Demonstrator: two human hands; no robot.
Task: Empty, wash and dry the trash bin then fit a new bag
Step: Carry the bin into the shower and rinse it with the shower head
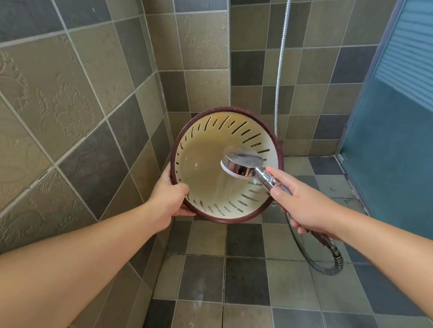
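Both arms reach forward: left hand (168,195) grips the tilted trash bin's (204,168) dark rim, right hand (301,204) holds the shower head (243,164) handle, spraying inside.

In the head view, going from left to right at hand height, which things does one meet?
left hand on the rim → trash bin → shower head → right hand → blue glass door

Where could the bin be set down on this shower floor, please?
The widest bare patch is the tiled floor in the foreground, between the left wall and the hose loop. It is crowded further back: the left hand holds the trash bin in the corner, and the right hand holds the shower head over it.
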